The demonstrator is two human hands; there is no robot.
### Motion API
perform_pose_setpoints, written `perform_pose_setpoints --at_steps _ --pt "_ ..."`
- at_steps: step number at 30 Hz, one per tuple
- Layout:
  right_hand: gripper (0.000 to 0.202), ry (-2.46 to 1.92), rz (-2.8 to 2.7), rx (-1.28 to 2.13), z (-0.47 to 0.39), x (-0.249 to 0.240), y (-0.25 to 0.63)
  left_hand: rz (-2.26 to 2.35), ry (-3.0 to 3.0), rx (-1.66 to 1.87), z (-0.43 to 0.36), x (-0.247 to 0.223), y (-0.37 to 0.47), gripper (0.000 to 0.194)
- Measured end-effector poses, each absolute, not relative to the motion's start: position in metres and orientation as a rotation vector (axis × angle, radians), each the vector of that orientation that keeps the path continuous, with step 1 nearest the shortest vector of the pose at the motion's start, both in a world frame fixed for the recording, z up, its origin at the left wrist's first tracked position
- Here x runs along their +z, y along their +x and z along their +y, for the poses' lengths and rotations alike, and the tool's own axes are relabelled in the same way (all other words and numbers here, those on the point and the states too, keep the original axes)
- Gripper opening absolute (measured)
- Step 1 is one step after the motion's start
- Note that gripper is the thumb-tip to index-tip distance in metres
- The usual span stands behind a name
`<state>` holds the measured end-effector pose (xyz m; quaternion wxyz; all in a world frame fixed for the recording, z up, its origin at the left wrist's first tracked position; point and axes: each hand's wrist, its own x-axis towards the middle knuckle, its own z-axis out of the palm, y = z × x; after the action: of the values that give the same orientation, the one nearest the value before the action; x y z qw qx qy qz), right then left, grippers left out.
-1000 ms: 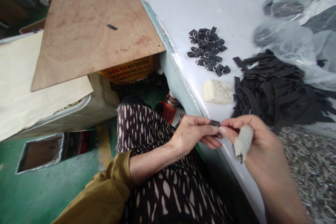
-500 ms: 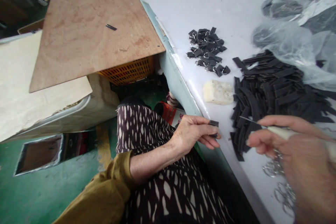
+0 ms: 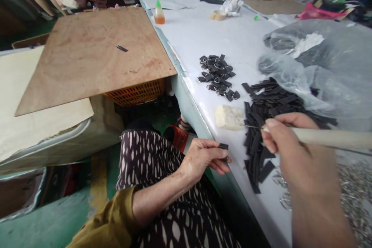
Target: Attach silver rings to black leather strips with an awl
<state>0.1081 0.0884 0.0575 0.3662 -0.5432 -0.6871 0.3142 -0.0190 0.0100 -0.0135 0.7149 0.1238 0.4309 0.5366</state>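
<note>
Left hand [image 3: 203, 157], lower centre of the frame, pinches a dark strip [image 3: 223, 146]. Right hand [image 3: 290, 143], lower right, grips a tool [image 3: 331, 137], its tip [image 3: 253, 126] at the right edge of the block [image 3: 228, 117]; contact cannot be confirmed. Caution: angled pressure could make the tip skid or bend. Low travel could snag the pile [image 3: 263, 118]. A loose pinch could drop the strip past the table [image 3: 247, 42] edge.
</note>
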Motion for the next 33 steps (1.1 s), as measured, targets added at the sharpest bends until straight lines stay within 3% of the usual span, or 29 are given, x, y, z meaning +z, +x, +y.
perform_pose_setpoints --at_steps 8,33 --pt "0.021 -1.410 -1.824 0.856 0.111 0.028 0.100 0.982 0.270 1.220 0.018 -0.010 -0.025 0.022" --pt "0.021 -1.460 -1.860 0.870 0.121 0.008 0.094 1.056 0.408 1.310 0.027 -0.021 -0.024 0.015"
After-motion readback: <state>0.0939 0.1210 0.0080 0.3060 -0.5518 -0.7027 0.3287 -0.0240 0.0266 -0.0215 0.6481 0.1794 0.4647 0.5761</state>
